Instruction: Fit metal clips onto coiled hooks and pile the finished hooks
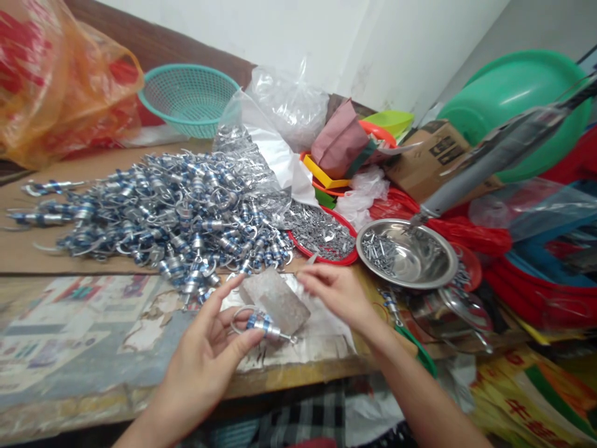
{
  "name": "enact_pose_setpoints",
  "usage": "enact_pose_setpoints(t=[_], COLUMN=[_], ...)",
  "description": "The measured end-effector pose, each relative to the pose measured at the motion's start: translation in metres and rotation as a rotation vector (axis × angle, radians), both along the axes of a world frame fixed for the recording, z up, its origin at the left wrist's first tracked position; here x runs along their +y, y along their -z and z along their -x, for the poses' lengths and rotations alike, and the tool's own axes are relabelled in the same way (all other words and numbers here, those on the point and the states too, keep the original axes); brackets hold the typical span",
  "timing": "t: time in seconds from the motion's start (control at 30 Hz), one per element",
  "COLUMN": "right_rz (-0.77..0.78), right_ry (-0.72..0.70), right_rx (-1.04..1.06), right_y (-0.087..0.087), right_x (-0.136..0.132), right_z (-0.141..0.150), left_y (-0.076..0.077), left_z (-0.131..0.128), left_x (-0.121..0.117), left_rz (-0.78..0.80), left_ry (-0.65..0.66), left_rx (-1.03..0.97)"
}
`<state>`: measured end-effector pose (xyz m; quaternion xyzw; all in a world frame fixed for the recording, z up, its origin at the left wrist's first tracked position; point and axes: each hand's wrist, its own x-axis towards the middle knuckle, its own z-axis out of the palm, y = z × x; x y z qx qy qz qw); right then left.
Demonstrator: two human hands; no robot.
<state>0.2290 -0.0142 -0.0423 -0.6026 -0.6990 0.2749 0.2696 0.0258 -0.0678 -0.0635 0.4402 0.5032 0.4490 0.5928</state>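
My left hand [212,351] is closed on a small silver metal fitting with blue bands [263,323], pinched between thumb and fingers. A curved silver hook loops from one end of it, and a thin tip with a small ring points right. Behind it a rough grey stone block [276,298] lies on white paper [321,320]. Just right of the block, my right hand [338,289] has its thumb and fingertips pressed together; what they hold, if anything, I cannot make out. Beyond its fingers stands a red tray [347,260] full of small grey metal pieces [319,230].
A large heap of similar blue-banded fittings [181,211] covers cardboard at the left. A steel bowl [433,274] with metal pins stands right of the red tray. Behind are a turquoise basket [191,93] and plastic bags. A grey rod-like tool [494,165] slants above the bowl.
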Motion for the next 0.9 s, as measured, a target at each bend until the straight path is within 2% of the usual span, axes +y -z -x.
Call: enact_pose_setpoints(t=[0.03, 0.07, 0.17, 0.27, 0.37, 0.43, 0.6, 0.73, 0.83, 0.9], right_rz=[-0.16, -0.192, -0.154, -0.082, -0.08, -0.103, -0.194, -0.256, -0.266, -0.223], right_ry=[0.127, 0.194, 0.254, 0.232, 0.217, 0.215, 0.252, 0.252, 0.191, 0.065], right_rx=[-0.261, -0.346, -0.48, -0.573, -0.625, -0.632, -0.57, -0.436, -0.296, -0.159], right_y=[0.0, 0.0, 0.01, 0.026, 0.036, 0.037, 0.029, 0.018, 0.008, 0.001], right_x=[0.02, 0.04, 0.091, 0.113, 0.112, 0.106, 0.103, 0.097, 0.073, 0.046], right_z=[-0.014, -0.028, -0.06, -0.068, -0.059, -0.053, -0.058, -0.057, -0.036, -0.016], left_y=[0.0, 0.0, -0.002, -0.006, -0.007, -0.005, 0.001, 0.002, 0.001, 0.001], left_z=[0.001, 0.002, 0.005, 0.005, 0.005, 0.006, 0.011, 0.013, 0.014, 0.014], left_x=[0.002, 0.004, 0.009, 0.013, 0.017, 0.021, 0.03, 0.033, 0.035, 0.036], left_rz=[0.01, 0.018, 0.055, 0.09, 0.109, 0.126, 0.191, 0.2, 0.203, 0.198], left_ry=[0.022, 0.046, 0.132, 0.203, 0.227, 0.254, 0.338, 0.359, 0.35, 0.355], left_rx=[-0.008, -0.025, -0.083, -0.094, -0.107, -0.135, -0.194, -0.207, -0.188, -0.186])
